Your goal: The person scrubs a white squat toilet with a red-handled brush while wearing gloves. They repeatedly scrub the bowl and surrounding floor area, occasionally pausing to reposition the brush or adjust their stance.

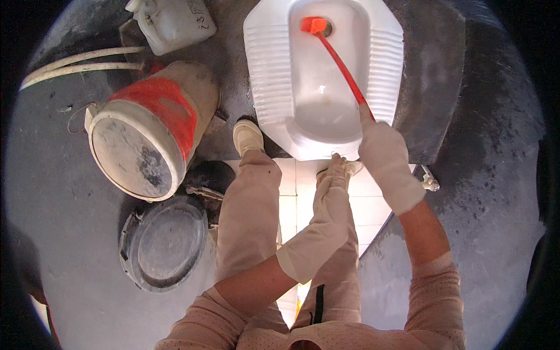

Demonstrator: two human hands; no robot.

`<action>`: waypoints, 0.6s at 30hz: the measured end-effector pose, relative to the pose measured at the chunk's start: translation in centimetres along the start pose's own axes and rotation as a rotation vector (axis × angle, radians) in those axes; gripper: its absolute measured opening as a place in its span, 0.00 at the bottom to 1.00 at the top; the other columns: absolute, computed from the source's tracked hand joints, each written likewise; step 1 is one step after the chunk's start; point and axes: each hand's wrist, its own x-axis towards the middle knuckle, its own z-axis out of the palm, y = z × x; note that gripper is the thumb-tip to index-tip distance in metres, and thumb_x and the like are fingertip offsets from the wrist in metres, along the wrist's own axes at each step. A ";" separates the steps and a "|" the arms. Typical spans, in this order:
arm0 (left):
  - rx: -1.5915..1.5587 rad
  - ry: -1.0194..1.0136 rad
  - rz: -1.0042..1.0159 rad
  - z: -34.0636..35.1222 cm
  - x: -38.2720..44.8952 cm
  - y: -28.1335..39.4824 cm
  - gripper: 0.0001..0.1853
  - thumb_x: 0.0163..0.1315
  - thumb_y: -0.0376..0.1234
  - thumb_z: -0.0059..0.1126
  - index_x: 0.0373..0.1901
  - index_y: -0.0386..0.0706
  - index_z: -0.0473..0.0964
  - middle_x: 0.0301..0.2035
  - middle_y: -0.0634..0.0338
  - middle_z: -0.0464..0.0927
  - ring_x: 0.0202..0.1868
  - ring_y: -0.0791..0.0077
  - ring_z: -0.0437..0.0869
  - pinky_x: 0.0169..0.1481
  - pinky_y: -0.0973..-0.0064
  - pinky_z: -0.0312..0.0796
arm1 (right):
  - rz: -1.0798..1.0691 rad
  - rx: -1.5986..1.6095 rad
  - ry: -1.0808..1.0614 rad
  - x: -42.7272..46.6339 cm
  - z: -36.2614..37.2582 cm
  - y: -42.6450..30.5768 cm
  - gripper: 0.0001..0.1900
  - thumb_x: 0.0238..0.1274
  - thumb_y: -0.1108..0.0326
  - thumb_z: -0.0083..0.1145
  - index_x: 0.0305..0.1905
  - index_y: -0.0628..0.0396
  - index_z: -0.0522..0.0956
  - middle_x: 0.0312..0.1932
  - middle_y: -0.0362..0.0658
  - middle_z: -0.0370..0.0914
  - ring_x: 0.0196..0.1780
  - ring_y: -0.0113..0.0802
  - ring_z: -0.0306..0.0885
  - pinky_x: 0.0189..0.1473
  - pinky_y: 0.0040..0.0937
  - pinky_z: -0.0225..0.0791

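My right hand (387, 157) wears a pale glove and is shut around the end of a long red brush handle (340, 65). The orange-red head (316, 25) of this toilet brush lies in the bowl of a white ceramic squat toilet (267, 78), just left of the dark drain hole (327, 29). Also gloved, my left hand (333, 186) rests on my right leg near the knee. Its fingers stretch forward, and I see nothing held in it. The front rim of the toilet is just beyond those fingertips.
At left a bin or bucket (135, 151) with a red band leans over. Below it a dark round basin or lid (164, 243) is against the wall. A plastic jerrycan (177, 24) and pale pipes (87, 61) are farther up. A tap (430, 179) juts out at right.
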 end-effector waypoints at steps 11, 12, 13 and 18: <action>0.043 0.021 -0.057 0.1 -0.2 1.2 0.26 0.72 0.42 0.34 0.66 0.37 0.56 0.64 0.50 0.58 0.68 0.64 0.57 0.72 0.74 0.48 | 0.032 0.118 -0.033 -2.3 1.6 -0.3 0.30 0.56 0.74 0.47 0.67 0.54 0.60 0.32 0.57 0.77 0.32 0.51 0.79 0.37 0.42 0.74; 0.044 0.039 -0.075 0.3 -0.1 1.5 0.26 0.72 0.42 0.34 0.65 0.36 0.56 0.64 0.50 0.59 0.67 0.64 0.57 0.72 0.74 0.48 | 0.062 0.165 -0.043 0.2 1.8 -0.6 0.29 0.57 0.73 0.46 0.66 0.55 0.60 0.33 0.57 0.77 0.34 0.50 0.79 0.39 0.41 0.74; 0.050 0.052 -0.099 0.6 0.0 1.7 0.26 0.72 0.43 0.35 0.65 0.36 0.57 0.63 0.50 0.59 0.67 0.64 0.58 0.72 0.74 0.49 | 0.102 0.213 -0.055 2.2 2.2 -0.6 0.28 0.58 0.72 0.45 0.66 0.56 0.60 0.34 0.57 0.78 0.35 0.50 0.79 0.41 0.40 0.74; 0.103 -0.032 0.004 -1.7 1.4 -0.7 0.25 0.71 0.42 0.40 0.63 0.36 0.60 0.61 0.53 0.64 0.66 0.67 0.61 0.70 0.78 0.52 | 0.105 0.780 0.317 5.4 9.6 -2.8 0.22 0.65 0.68 0.43 0.63 0.56 0.66 0.32 0.55 0.77 0.23 0.40 0.75 0.29 0.35 0.72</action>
